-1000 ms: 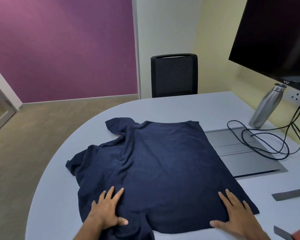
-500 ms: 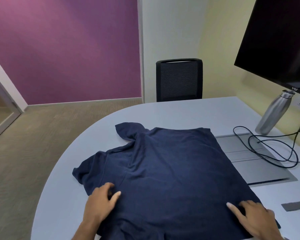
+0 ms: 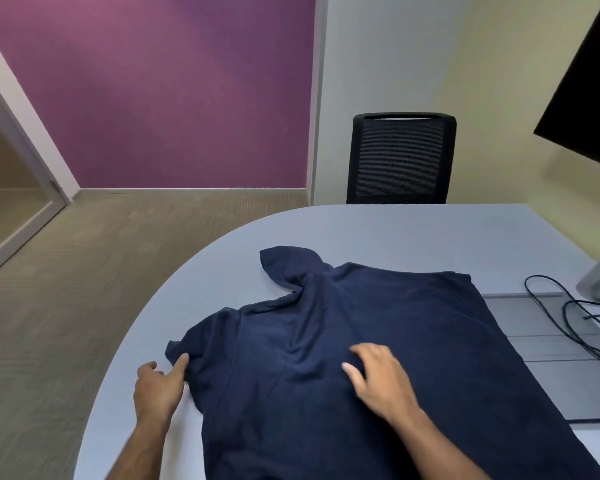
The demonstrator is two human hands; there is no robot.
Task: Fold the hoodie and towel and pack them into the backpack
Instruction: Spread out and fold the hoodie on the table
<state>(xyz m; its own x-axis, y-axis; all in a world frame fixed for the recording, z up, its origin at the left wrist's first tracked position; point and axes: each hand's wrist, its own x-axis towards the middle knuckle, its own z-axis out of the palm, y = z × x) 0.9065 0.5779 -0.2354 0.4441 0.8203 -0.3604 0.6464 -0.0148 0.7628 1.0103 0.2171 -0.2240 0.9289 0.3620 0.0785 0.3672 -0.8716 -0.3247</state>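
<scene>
The navy hoodie (image 3: 378, 358) lies spread flat on the grey table (image 3: 413, 230), likely laid out for folding; the left hand (image 3: 158, 389), just off the hoodie's left sleeve, touches that sleeve's edge with one straight finger, apparently to lift it inward; the right hand (image 3: 378, 382) rests loose-fingered on the hoodie's middle, probably pinning it; a black cable (image 3: 568, 317) lies right of the hoodie.
</scene>
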